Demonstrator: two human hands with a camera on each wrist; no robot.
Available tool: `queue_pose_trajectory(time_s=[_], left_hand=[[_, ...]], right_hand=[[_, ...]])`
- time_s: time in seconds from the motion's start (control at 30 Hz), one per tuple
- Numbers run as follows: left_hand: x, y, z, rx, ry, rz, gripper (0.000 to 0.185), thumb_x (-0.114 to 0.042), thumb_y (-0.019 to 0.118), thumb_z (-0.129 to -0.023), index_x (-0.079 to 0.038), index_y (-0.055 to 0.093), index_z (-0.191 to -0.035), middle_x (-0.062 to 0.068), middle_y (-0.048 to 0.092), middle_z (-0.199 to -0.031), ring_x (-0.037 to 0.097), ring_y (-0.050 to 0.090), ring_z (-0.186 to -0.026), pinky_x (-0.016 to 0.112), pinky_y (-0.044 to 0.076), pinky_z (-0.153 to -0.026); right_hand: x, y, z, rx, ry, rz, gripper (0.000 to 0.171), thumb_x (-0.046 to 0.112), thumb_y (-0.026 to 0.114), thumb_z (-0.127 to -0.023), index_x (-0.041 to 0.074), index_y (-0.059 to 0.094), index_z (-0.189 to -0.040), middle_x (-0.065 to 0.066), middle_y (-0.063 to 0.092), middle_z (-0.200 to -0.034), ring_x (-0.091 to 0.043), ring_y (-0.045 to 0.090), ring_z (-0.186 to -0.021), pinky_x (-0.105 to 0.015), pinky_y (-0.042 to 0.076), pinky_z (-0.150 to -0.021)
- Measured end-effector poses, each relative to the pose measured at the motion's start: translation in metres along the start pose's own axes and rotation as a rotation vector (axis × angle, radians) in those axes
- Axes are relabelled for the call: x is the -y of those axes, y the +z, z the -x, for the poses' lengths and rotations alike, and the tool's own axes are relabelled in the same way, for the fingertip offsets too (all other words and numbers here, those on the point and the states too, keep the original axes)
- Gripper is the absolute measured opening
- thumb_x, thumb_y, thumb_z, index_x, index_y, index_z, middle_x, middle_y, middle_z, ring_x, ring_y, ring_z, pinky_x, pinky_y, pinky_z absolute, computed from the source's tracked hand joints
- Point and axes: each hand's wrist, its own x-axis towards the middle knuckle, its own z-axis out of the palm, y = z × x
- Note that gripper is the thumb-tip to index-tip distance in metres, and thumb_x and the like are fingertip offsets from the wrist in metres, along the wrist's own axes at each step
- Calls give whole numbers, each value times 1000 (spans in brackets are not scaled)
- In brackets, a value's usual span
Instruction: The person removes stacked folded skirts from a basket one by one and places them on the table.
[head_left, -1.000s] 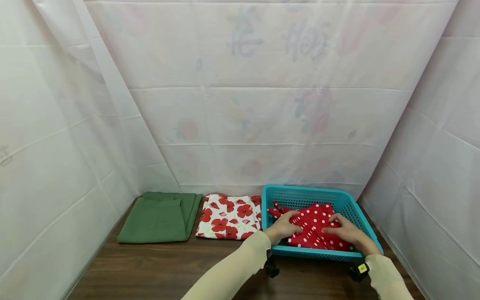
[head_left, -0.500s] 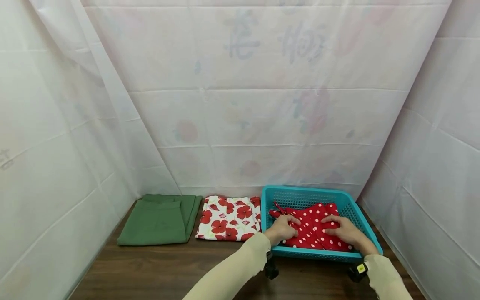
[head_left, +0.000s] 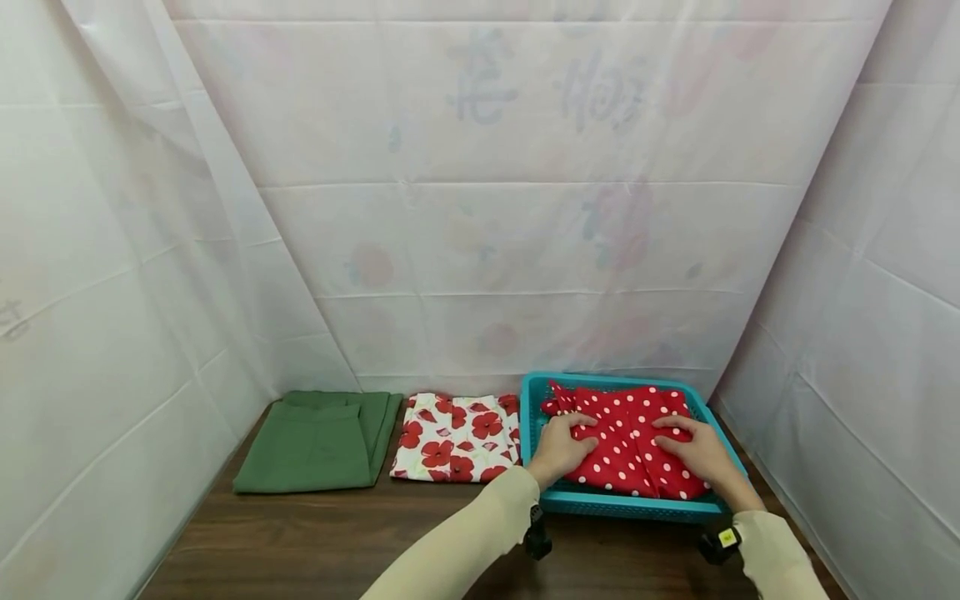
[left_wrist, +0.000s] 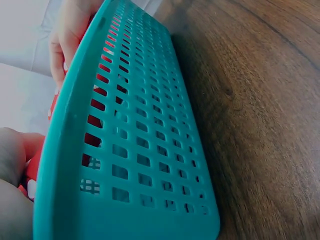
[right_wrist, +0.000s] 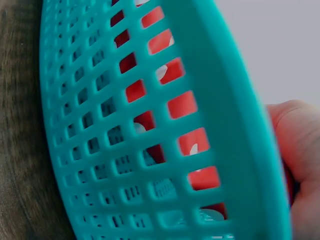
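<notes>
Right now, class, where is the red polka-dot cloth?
In the head view, the red polka-dot cloth lies in the teal basket at right, under both hands, beside the floral cloth.

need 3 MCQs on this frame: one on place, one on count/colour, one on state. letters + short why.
1. Where does the polka-dot cloth lie?
A. on the green cloth
B. in the teal basket
C. on the bare table

2. How many folded cloths lie on the table outside the basket?
A. one
B. two
C. three

3. How are the hands placed?
A. both rest on the polka-dot cloth
B. both grip the basket rim
C. one lifts the flowered cloth

Answers:
1 B: the head view shows the red dotted fabric inside the teal basket.
2 B: the green cloth and the flowered cloth lie side by side left of the basket.
3 A: the left hand and right hand both lie on the fabric, fingers fairly flat.
</notes>
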Motion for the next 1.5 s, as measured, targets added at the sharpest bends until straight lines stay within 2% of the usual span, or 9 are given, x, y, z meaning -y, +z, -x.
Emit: queue_pose_trajectory(time_s=[0.13, 0.3, 0.47, 0.57, 0.73, 0.9, 1.13, 1.37, 1.5], left_hand=[[0, -2, -1, -38, 6, 4, 29, -21, 74, -96, -20, 73, -125, 2, 65, -126, 15, 57, -109, 31, 61, -75], [0, -5, 1, -52, 39, 17, 31, -20, 72, -97, -20, 73, -128, 5, 65, -128, 16, 59, -108, 31, 61, -75], [1, -7, 3, -42, 74, 5, 34, -21, 71, -98, -23, 72, -132, 3, 65, -132, 14, 59, -110, 26, 59, -74], [2, -8, 3, -51, 99, -6, 34, -22, 72, -98, -24, 72, -132, 2, 66, -132, 13, 60, -110, 24, 58, -74], [3, -10, 3, -55, 130, 5, 36, -23, 72, -97, -23, 71, -133, 2, 68, -131, 13, 62, -108, 24, 59, -75], [4, -15, 3, -47, 162, 16, 37, -26, 72, -98, -26, 70, -135, 1, 66, -133, 13, 60, -114, 23, 58, -77], [4, -26, 3, -14, 209, 50, 37, -29, 69, -100, -30, 68, -137, -1, 66, -133, 10, 62, -108, 21, 57, -78], [1, -37, 9, 35, 205, 105, 41, -28, 71, -99, -36, 65, -139, -1, 62, -138, 14, 58, -119, 26, 60, -82], [-3, -42, 9, 48, 219, 125, 44, -27, 72, -97, -37, 65, -139, -1, 61, -138, 15, 58, -120, 28, 61, -83]], right_hand=[[5, -2, -1, 0, -7, -29, 47, 25, 74, -97, 4, 63, -137, -31, 54, -137, -24, 65, -87, -32, 61, -67], [11, -5, 1, -2, -13, -12, 46, 27, 72, -97, 4, 63, -137, -31, 51, -141, -30, 62, -101, -31, 61, -68], [17, -7, 6, -20, -19, 59, 47, 29, 73, -96, 4, 65, -135, -33, 49, -145, -36, 57, -111, -32, 61, -69], [20, -8, 9, -22, -38, 121, 51, 32, 76, -94, 6, 65, -136, -33, 53, -142, -39, 58, -111, -34, 62, -70], [24, -9, 13, -51, -70, 167, 51, 33, 78, -92, 8, 66, -134, -31, 56, -139, -41, 56, -113, -37, 63, -71], [26, -11, 16, -93, -112, 184, 46, 34, 76, -93, 9, 68, -132, -30, 60, -133, -38, 56, -108, -32, 61, -66], [30, -16, 20, -103, -104, 141, 48, 35, 75, -95, 10, 67, -135, -28, 59, -132, -36, 56, -107, -28, 59, -64], [37, -16, 30, -101, -109, 72, 49, 33, 75, -95, 8, 65, -136, -28, 58, -133, -35, 58, -107, -26, 59, -65], [41, -17, 34, -123, -109, 25, 51, 33, 75, -95, 7, 64, -138, -27, 58, -133, -35, 59, -107, -25, 60, -67]])
